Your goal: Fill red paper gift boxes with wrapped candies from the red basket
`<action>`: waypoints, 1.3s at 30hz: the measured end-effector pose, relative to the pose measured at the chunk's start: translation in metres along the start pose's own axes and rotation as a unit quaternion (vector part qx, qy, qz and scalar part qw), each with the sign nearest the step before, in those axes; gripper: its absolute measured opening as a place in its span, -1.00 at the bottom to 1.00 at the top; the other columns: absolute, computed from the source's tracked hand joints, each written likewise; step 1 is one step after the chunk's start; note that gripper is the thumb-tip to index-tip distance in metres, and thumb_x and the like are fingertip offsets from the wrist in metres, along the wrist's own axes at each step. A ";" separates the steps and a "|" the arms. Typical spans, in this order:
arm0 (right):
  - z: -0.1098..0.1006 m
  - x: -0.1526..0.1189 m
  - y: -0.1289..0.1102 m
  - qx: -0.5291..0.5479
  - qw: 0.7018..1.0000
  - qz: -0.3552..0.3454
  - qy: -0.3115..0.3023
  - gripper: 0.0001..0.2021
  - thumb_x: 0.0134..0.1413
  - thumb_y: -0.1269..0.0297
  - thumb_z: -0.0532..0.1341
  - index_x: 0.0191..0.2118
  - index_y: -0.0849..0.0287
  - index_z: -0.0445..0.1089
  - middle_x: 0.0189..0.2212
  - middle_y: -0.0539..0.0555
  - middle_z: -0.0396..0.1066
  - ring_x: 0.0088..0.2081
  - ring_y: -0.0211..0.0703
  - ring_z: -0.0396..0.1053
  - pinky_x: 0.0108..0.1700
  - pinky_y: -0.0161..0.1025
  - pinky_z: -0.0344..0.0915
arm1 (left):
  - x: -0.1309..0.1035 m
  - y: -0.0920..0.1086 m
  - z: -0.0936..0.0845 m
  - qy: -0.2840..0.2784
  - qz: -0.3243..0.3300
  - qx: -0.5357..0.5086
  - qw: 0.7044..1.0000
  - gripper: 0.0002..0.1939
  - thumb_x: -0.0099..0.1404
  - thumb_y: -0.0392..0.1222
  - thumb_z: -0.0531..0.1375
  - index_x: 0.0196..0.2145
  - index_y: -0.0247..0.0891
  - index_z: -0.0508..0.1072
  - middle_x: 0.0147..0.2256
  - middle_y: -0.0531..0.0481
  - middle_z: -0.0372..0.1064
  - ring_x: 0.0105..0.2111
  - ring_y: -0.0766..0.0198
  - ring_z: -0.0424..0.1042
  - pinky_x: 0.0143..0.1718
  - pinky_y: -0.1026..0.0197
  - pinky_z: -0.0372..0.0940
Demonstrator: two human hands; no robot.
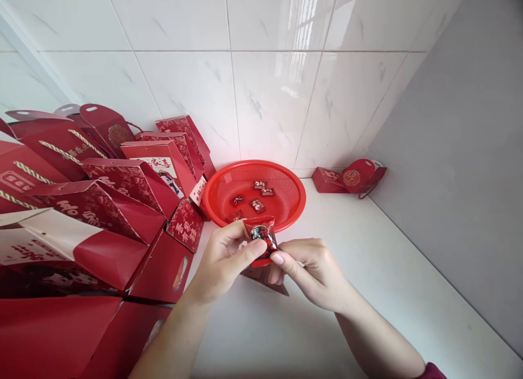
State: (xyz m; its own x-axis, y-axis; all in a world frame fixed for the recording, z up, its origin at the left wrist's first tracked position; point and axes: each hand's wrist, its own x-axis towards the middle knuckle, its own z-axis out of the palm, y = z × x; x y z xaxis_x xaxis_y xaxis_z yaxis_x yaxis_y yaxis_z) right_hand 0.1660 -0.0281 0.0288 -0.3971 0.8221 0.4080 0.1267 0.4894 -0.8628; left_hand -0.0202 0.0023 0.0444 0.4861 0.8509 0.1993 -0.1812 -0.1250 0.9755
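Note:
Between my two hands is a small red candy packet (261, 232) with a black round label and white lettering. My left hand (231, 254) holds it, thumb across its front and fingers behind. My right hand (312, 270) pinches its lower right corner between thumb and forefinger. Just beyond the packet stands a red plastic colander (300, 205), its near rim partly hidden by my hands. Several small dark red wrapped candies (257, 205) lie scattered in it. Under my hands, a flat brownish piece (260, 276) shows in part; I cannot tell what it is.
Red gift boxes (118, 188), several with rope handles, crowd the left side in rows. Another red box with a rounded flap (354, 175) lies at the back right. A white tiled wall (183, 85) closes off the back, and a grey panel (457, 150) the right.

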 end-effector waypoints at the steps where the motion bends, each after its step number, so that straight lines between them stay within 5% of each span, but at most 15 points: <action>1: 0.000 0.000 0.000 0.005 1.000 0.004 -0.004 -0.62 0.37 0.24 0.06 -0.44 0.20 0.47 -0.52 0.03 0.48 -0.46 -0.28 0.44 -0.32 -0.35 0.34 | 0.000 0.000 0.000 0.000 0.003 -0.001 1.000 -0.88 0.33 -0.17 0.21 -0.32 -0.26 0.48 -0.41 0.03 0.42 -0.38 0.32 0.42 -0.31 0.29 0.32; 10: 0.001 -0.001 -0.001 -0.001 1.000 -0.005 -0.025 -0.69 0.31 0.25 0.15 -0.46 0.21 0.44 -0.56 -0.01 0.41 -0.52 -0.35 0.30 -0.41 -0.37 0.24 | -0.006 0.011 -0.009 -0.028 0.041 0.111 0.993 -0.89 0.32 -0.17 0.22 -0.27 -0.24 0.49 -0.35 0.00 0.37 -0.34 0.29 0.38 -0.27 0.25 0.31; 16: 0.002 -0.002 0.000 0.024 1.000 0.009 -0.002 -0.82 0.17 0.18 0.27 -0.32 0.20 0.41 -0.50 -0.02 0.36 -0.52 -0.35 0.21 -0.48 -0.38 0.18 | -0.013 0.023 -0.023 -0.100 0.083 0.353 0.927 -0.83 0.22 -0.12 0.32 -0.42 -0.27 0.51 -0.50 0.01 0.36 -0.44 0.29 0.32 -0.38 0.26 0.22; 19: 0.001 -0.001 -0.001 0.004 1.000 -0.006 -0.004 -0.81 0.16 0.17 0.28 -0.24 0.19 0.41 -0.43 0.01 0.41 -0.48 -0.32 0.26 -0.42 -0.35 0.24 | -0.013 0.020 -0.020 -0.097 0.112 0.413 0.898 -0.80 0.19 -0.09 0.35 -0.48 -0.25 0.49 -0.52 0.02 0.37 -0.46 0.29 0.32 -0.37 0.24 0.22; 23: -0.004 0.002 0.000 -0.009 1.000 -0.010 0.000 -0.86 0.21 0.22 0.25 -0.20 0.17 0.43 -0.36 0.04 0.47 -0.41 -0.28 0.36 -0.33 -0.33 0.32 | -0.010 0.018 -0.016 -0.055 0.133 0.410 0.901 -0.81 0.18 -0.10 0.35 -0.45 -0.23 0.48 -0.48 0.03 0.41 -0.42 0.27 0.35 -0.34 0.24 0.25; 29: -0.017 0.005 0.004 -0.072 0.993 0.010 0.091 -0.82 0.23 0.19 0.24 -0.12 0.13 0.46 -0.29 0.06 0.52 -0.34 -0.23 0.45 -0.27 -0.30 0.39 | -0.001 0.014 -0.028 -0.060 0.080 0.447 0.889 -0.68 0.42 -0.17 0.06 -0.37 -0.17 0.58 -0.13 -0.04 0.46 -0.07 0.19 0.39 -0.01 0.17 0.25; 33: -0.023 0.003 0.005 -0.094 0.987 0.009 0.131 -0.82 0.21 0.18 0.26 -0.13 0.13 0.45 -0.29 0.06 0.50 -0.35 -0.22 0.44 -0.29 -0.28 0.40 | 0.005 0.001 -0.035 -0.138 -0.012 0.504 0.852 -0.77 0.36 -0.13 0.14 -0.18 -0.03 0.60 0.06 -0.02 0.39 0.10 0.08 0.30 0.09 0.08 0.22; 39: -0.026 0.001 0.003 -0.088 0.984 0.028 0.156 -0.80 0.27 0.18 0.19 -0.05 0.11 0.37 -0.22 0.07 0.46 -0.38 -0.25 0.42 -0.33 -0.28 0.40 | 0.005 -0.007 -0.034 -0.199 -0.098 0.453 0.863 -0.59 0.24 -0.08 0.25 0.06 0.04 0.47 0.04 -0.02 0.42 0.02 0.05 0.39 0.01 0.09 0.29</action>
State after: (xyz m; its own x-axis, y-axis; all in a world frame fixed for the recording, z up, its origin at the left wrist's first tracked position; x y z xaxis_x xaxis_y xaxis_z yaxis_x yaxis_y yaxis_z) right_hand 0.1895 -0.0183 0.0339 -0.0910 0.8854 0.4558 0.3059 0.4604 -0.8333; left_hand -0.0456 0.0250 0.0359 0.7190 0.6813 -0.1375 0.5940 -0.4996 0.6306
